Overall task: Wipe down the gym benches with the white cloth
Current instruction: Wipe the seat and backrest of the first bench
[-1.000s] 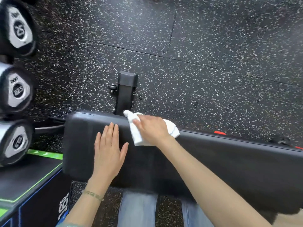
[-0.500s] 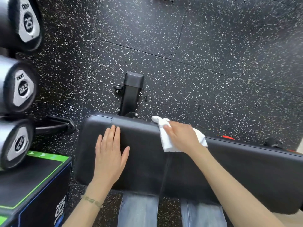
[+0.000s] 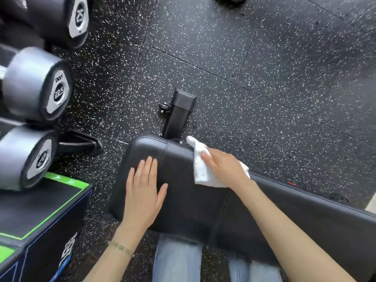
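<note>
Our right hand [image 3: 223, 167] slides the white cloth [image 3: 203, 176] along the desk's [image 3: 203, 210] far edge toward 3 o'clock, then back toward 9 o'clock, nearer the support post [image 3: 180, 117]. Our view shifts and the dumbbells [image 3: 36, 84] loom larger.

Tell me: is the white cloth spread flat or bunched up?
Bunched: the white cloth shows thick folds under the right hand, one corner sticking out.

Three grey dumbbells [image 3: 36, 84] line the left edge, near a black, green-trimmed box [image 3: 40, 202] on speckled black flooring [image 3: 264, 68].

Black speckled rubber floor [image 3: 264, 58], racked dumbbells [image 3: 36, 84], green-edged box [image 3: 40, 210] alongside.
</note>
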Action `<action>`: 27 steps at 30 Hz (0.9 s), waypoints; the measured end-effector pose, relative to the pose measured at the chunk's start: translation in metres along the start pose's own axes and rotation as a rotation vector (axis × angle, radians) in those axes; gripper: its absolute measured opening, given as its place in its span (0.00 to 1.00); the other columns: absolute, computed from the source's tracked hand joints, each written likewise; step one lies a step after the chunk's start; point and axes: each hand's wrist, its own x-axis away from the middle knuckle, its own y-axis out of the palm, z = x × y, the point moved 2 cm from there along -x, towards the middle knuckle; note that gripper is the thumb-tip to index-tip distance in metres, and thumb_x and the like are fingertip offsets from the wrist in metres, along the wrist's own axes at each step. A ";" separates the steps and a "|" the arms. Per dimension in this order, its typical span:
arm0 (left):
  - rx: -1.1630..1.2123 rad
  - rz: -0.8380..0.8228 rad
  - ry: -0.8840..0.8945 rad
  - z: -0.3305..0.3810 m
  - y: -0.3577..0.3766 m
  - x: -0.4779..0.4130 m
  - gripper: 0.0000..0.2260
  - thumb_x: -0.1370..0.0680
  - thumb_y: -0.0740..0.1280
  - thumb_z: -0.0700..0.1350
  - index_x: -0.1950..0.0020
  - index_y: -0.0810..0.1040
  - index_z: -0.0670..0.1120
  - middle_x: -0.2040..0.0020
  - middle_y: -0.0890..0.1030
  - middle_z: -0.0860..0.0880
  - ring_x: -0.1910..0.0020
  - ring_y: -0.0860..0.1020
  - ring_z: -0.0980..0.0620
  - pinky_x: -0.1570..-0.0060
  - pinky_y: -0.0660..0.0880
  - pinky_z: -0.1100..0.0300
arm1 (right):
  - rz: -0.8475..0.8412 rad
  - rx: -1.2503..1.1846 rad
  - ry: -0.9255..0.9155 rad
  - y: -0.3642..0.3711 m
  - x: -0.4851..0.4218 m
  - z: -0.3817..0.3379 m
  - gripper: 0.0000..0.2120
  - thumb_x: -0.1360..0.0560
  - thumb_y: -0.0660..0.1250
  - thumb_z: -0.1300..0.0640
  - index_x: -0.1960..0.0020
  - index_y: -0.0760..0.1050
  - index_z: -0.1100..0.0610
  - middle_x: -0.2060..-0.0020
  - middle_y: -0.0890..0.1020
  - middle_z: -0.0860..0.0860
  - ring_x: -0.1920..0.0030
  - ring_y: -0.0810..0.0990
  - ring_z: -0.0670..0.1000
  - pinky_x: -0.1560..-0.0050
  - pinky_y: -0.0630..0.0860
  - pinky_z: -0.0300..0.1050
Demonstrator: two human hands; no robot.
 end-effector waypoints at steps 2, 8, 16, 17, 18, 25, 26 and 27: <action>0.021 0.006 -0.015 -0.004 0.002 0.002 0.29 0.22 0.53 0.55 0.26 0.59 0.39 0.26 0.63 0.41 0.27 0.59 0.44 0.29 0.54 0.45 | 0.011 -0.014 0.030 -0.003 0.008 0.008 0.20 0.17 0.50 0.47 0.29 0.68 0.49 0.35 0.76 0.51 0.38 0.74 0.57 0.40 0.69 0.51; 0.095 0.036 -0.055 -0.008 0.007 0.010 0.29 0.22 0.53 0.55 0.25 0.59 0.40 0.26 0.62 0.42 0.27 0.59 0.44 0.29 0.56 0.44 | 0.003 0.025 -0.077 0.009 -0.031 -0.055 0.20 0.18 0.48 0.45 0.30 0.67 0.48 0.40 0.78 0.56 0.41 0.76 0.59 0.43 0.71 0.53; 0.180 0.073 -0.181 -0.025 0.017 0.029 0.28 0.21 0.53 0.55 0.26 0.60 0.39 0.26 0.63 0.42 0.27 0.61 0.44 0.30 0.57 0.43 | -0.048 0.375 -0.272 0.035 -0.096 -0.172 0.20 0.18 0.48 0.46 0.38 0.72 0.56 0.45 0.77 0.58 0.45 0.76 0.60 0.52 0.69 0.51; 0.190 0.076 -0.193 -0.027 0.018 0.032 0.28 0.21 0.52 0.55 0.26 0.60 0.39 0.26 0.63 0.42 0.27 0.61 0.44 0.30 0.57 0.43 | -0.055 0.377 -0.296 0.036 -0.095 -0.174 0.20 0.18 0.49 0.46 0.37 0.72 0.55 0.44 0.77 0.58 0.44 0.76 0.60 0.50 0.69 0.52; 0.199 0.079 -0.202 -0.030 0.019 0.034 0.28 0.21 0.52 0.55 0.26 0.60 0.39 0.26 0.63 0.42 0.27 0.60 0.44 0.29 0.57 0.43 | -0.075 0.324 -0.306 0.036 -0.093 -0.170 0.20 0.18 0.49 0.45 0.35 0.71 0.54 0.42 0.76 0.57 0.42 0.74 0.59 0.47 0.70 0.52; 0.292 0.099 -0.263 -0.041 0.026 0.050 0.28 0.21 0.51 0.54 0.25 0.58 0.40 0.26 0.63 0.43 0.27 0.60 0.45 0.28 0.53 0.45 | -0.070 -0.021 -0.041 0.010 -0.057 -0.106 0.21 0.17 0.49 0.45 0.30 0.69 0.51 0.39 0.77 0.54 0.39 0.74 0.56 0.48 0.67 0.45; 0.304 0.101 -0.266 -0.041 0.028 0.053 0.28 0.21 0.51 0.54 0.25 0.58 0.40 0.26 0.62 0.43 0.27 0.60 0.46 0.28 0.52 0.46 | -0.065 -0.008 -0.038 0.012 -0.055 -0.107 0.21 0.17 0.48 0.45 0.31 0.69 0.52 0.40 0.77 0.54 0.40 0.74 0.56 0.47 0.68 0.46; 0.314 0.106 -0.269 -0.040 0.029 0.055 0.28 0.21 0.51 0.54 0.25 0.58 0.40 0.26 0.62 0.43 0.27 0.60 0.46 0.28 0.52 0.46 | -0.052 -0.006 -0.057 0.013 -0.056 -0.112 0.21 0.18 0.48 0.45 0.32 0.70 0.52 0.40 0.77 0.53 0.40 0.74 0.56 0.45 0.69 0.48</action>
